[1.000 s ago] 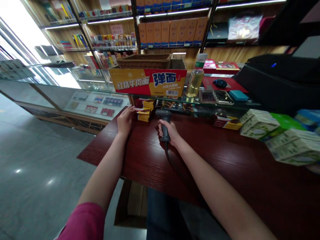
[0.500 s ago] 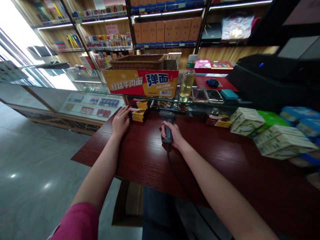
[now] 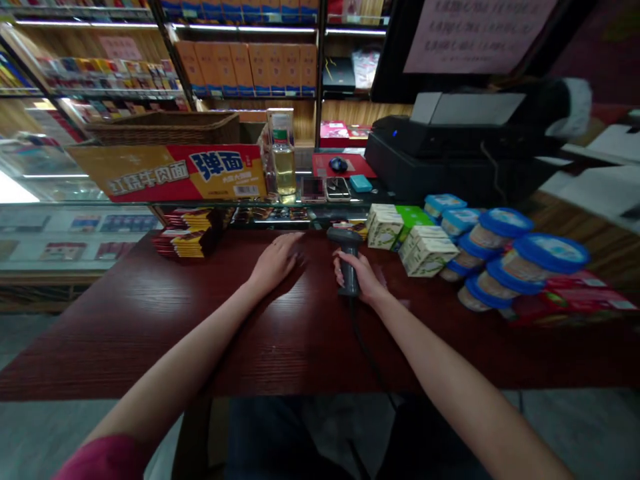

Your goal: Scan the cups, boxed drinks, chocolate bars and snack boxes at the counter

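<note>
Near the table's middle, just left of the scanner (image 3: pixel 351 281) and apart from it: left hand (image 3: pixel 276 263), palm downward, fingers loosely stretched out and slightly blurred, with nothing visible in its hold; cannot tell whether touching the table (image 3: pixel 260 350). Next, the scanner itself — dark grey, pistol-shaped, head uppermost, handle roughly upright, with a black cable (image 3: pixel 356 330) trailing from its base toward the near edge. Wrapped round that handle, thumb across it: right hand (image 3: pixel 369 279).

Below the table at far left, greyish floor (image 3: pixel 30 433); farther back, a glass counter (image 3: pixel 60 265) with packets laid inside. Table dark red-brown, wood-grained, shiny in patches. On it at left, packs (image 3: pixel 189 243) in yellow and dark red, piled up; at right, white-and-green cartons (image 3: pixel 430 250). Behind, lit shelves (image 3: pixel 245 29) bearing a row of orange boxes (image 3: pixel 255 67); past the table, a dark mouse (image 3: pixel 339 164) on a red mat (image 3: pixel 320 162); then a black machine (image 3: pixel 435 150) below a pale notice (image 3: pixel 475 33).

Containers, from the left: yellow-and-red box (image 3: pixel 175 175), a wicker basket (image 3: pixel 165 120) showing above its rim, contents out of sight; clear bottle (image 3: pixel 285 167), holding pale yellow liquid; blue-lidded tubs (image 3: pixel 515 267), stacked — contents too blurred to tell.
</note>
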Demonstrator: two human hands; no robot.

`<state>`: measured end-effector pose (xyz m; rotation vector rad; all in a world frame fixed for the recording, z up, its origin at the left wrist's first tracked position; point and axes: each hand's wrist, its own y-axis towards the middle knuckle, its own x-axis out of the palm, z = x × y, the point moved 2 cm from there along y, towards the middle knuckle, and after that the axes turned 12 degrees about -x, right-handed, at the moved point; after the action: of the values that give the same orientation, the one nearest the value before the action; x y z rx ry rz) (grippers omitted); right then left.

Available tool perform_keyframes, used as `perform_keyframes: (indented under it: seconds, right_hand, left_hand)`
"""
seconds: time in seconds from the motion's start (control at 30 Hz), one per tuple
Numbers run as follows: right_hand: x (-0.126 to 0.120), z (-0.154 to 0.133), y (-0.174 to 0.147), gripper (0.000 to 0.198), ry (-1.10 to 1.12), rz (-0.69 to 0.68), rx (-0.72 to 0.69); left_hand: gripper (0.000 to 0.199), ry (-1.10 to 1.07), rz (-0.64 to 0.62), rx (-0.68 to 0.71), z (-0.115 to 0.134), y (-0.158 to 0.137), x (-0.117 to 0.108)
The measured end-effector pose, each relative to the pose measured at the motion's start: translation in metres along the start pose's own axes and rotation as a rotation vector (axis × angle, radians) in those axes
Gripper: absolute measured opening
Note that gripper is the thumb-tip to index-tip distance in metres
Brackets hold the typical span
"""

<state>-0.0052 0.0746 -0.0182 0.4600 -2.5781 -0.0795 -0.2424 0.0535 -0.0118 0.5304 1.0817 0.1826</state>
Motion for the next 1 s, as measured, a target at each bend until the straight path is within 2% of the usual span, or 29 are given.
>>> perform_keyframes:
  seconds: [0.07,0.17,0.3,0.47,0.6,0.67,0.87,1.0]
  right_hand:
    - [-0.014,-0.007,-0.001,0.043,0.007,0.019,-0.005]
    - [-0.029,-0.014,0.004,0.04,0.017,0.032,-0.021]
    - [-0.04,-0.014,0.017,0.036,0.021,0.054,-0.033]
    - [-0.038,-0.015,0.02,0.039,0.037,0.053,-0.051]
    - [-0.026,-0.02,0.007,0.037,0.076,-0.052,-0.047]
    - [-0.019,-0.02,0.0,0.037,0.088,-0.118,-0.021]
    - [-0.001,-0.011,-0.014,0.037,0.051,-0.217,0.084]
    - [0.003,-0.006,-0.017,0.037,0.001,-0.229,0.122]
  left_hand:
    - [0.059,-0.05,-0.021,0.013,0.019,0.031,0.032]
    - [0.059,-0.059,-0.071,0.014,0.03,0.071,0.066]
    - [0.05,-0.056,-0.112,0.047,0.027,0.092,0.083]
    - [0.032,-0.205,0.008,-0.043,0.027,0.08,0.07]
    - [0.027,-0.37,0.17,-0.255,0.026,0.063,0.053]
    - [0.027,-0.435,0.203,-0.373,0.021,0.052,0.046]
    - [0.041,-0.708,0.087,-0.629,-0.001,0.01,0.028]
    - [0.052,-0.871,0.028,-0.75,-0.001,0.001,0.023]
